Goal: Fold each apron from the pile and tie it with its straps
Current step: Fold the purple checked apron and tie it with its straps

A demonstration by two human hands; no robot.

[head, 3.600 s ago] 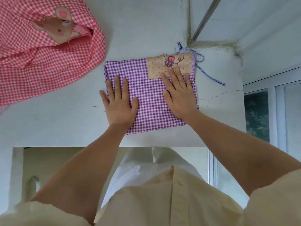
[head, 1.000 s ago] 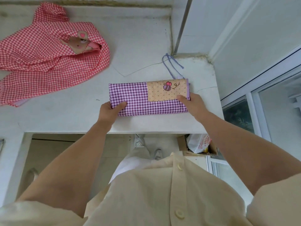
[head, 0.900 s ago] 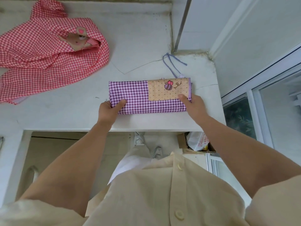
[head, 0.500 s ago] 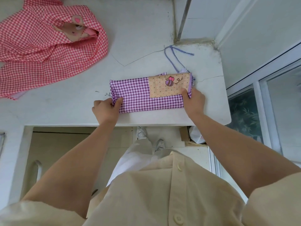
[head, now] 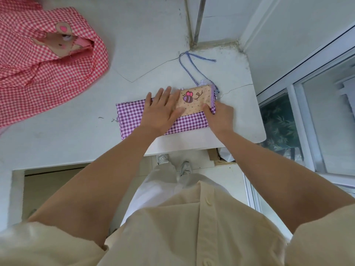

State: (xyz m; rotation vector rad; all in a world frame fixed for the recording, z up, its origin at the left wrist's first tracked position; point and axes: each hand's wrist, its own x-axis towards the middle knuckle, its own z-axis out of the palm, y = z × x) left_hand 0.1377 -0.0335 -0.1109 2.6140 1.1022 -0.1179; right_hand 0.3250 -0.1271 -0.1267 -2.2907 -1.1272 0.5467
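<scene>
Purple apron lay folded in narrow strip at near edge of counter, bee pocket on top at right end. Left hand pressed flat on its middle, fingers straight and spread. Right hand pinched right end, thumb on top. Strap trailed loose toward far side. Red apron lay crumpled at far left, well apart.
</scene>
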